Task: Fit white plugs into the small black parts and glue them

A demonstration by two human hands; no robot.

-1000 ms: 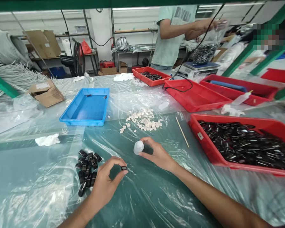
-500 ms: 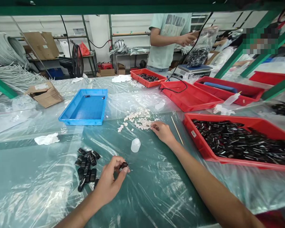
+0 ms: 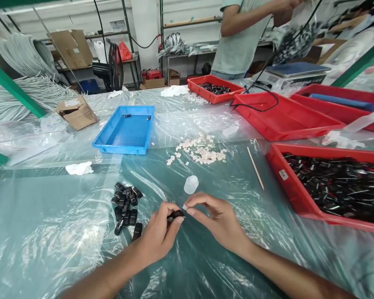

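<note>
My left hand (image 3: pixel 162 230) is closed on a small black plastic part (image 3: pixel 175 215), pinched between thumb and fingers. Close beside it, my right hand (image 3: pixel 220 222) pinches a small whitish piece (image 3: pixel 185 207) at its fingertips, a short way from the black part. A pile of similar black parts (image 3: pixel 124 207) lies left of my left hand. Beyond my hands stands a small translucent white bottle (image 3: pixel 191 184). Farther off, many small white pieces (image 3: pixel 205 154) are scattered on the plastic-covered table (image 3: pixel 65 224).
A blue tray (image 3: pixel 121 148) with a few small parts stands back left. At the right, a red tray (image 3: pixel 277 182) holds many black parts; a thin wooden stick (image 3: pixel 255 168) lies beside it. Other red trays (image 3: pixel 283 120) and a scale (image 3: pixel 296 74) stand behind. A person (image 3: pixel 239 41) handles a bag there.
My right hand has come back from the scattered white pieces to beside my left hand, with a whitish piece in its fingertips. The view has shifted; the person behind has raised the bag off the scale.
</note>
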